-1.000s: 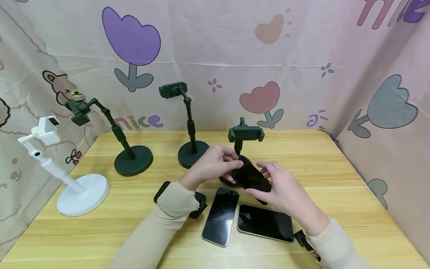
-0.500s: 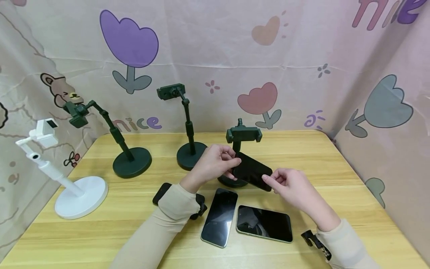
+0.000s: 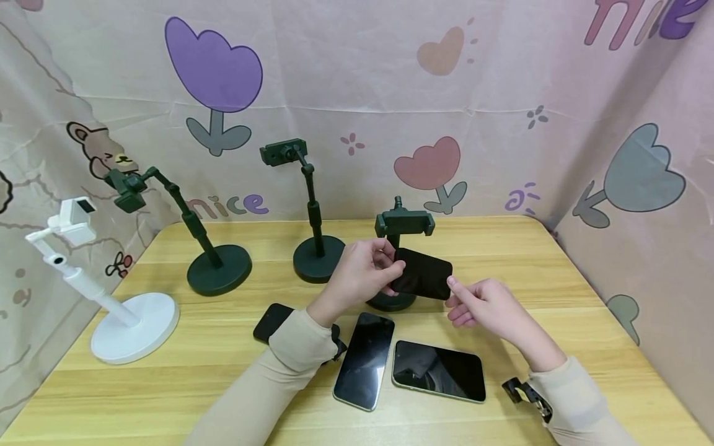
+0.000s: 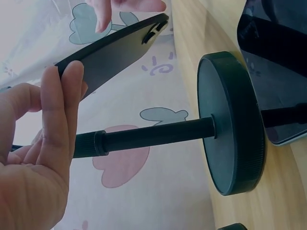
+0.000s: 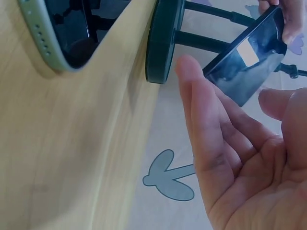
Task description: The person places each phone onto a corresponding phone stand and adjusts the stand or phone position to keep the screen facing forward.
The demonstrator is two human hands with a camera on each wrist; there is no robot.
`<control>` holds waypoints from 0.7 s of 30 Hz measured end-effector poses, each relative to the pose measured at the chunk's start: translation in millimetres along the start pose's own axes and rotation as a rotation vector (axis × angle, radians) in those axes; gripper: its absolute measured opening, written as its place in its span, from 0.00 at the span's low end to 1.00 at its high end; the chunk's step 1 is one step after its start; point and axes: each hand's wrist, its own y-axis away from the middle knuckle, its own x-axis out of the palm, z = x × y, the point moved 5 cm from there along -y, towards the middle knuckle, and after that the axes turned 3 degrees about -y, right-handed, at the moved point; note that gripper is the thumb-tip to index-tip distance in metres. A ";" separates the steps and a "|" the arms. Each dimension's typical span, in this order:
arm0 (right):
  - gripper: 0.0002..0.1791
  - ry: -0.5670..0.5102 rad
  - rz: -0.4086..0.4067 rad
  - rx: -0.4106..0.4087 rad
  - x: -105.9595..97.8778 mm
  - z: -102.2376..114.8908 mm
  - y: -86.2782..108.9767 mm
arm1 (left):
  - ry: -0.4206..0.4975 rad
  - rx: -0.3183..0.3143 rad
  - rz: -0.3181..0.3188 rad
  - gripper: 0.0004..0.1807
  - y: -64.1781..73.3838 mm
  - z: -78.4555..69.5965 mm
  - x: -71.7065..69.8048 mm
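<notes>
A dark smartphone (image 3: pixel 425 274) is raised in front of the short dark green phone stand (image 3: pixel 405 223), long side nearly level. My left hand (image 3: pixel 357 275) pinches its left end between thumb and fingers. In the left wrist view, the back of the phone (image 4: pixel 115 55) shows a camera bump at the far end. Beside the right end is my right hand (image 3: pixel 491 310), its thumb tip at the edge. From the right wrist, this hand (image 5: pixel 244 158) has loosely spread fingers, not closed round the phone. The stand's round base (image 3: pixel 392 302) is partly hidden behind the phone and left hand.
Two phones, one slanted (image 3: pixel 365 361) and one sideways (image 3: pixel 439 370), lie on the wooden table (image 3: pixel 558 297). Another phone (image 3: pixel 273 322) is partly under the left sleeve. Two taller green stands (image 3: pixel 314 210) (image 3: pixel 195 220) and a white stand (image 3: pixel 135 325) stand leftward. A printed cloth hangs behind.
The phone has turned from a steep slant to nearly level and risen slightly. My right hand has shifted right and its fingers have loosened from the phone. The left hand keeps its pinch.
</notes>
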 end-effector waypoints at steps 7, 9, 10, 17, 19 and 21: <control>0.39 -0.068 0.039 0.017 -0.5 -8.3 -5.2 | 0.042 0.023 -0.017 0.06 0.4 -0.6 5.9; 0.39 -0.095 0.040 0.023 -1.5 -10.0 -7.2 | 0.055 0.021 -0.020 0.06 0.7 -0.3 7.2; 0.39 -0.108 0.040 0.025 -2.2 -11.2 -8.3 | 0.060 0.023 -0.021 0.06 0.9 -0.4 8.0; 0.41 -0.180 0.016 0.051 -8.4 -19.1 -14.3 | 0.074 0.091 0.013 0.06 3.0 -4.2 17.4; 0.41 -0.193 0.001 0.054 -10.8 -20.7 -14.9 | 0.069 0.098 0.026 0.06 3.3 -4.1 20.9; 0.41 -0.222 -0.013 0.055 -13.3 -21.9 -15.1 | 0.070 0.087 0.036 0.06 3.4 -2.4 24.3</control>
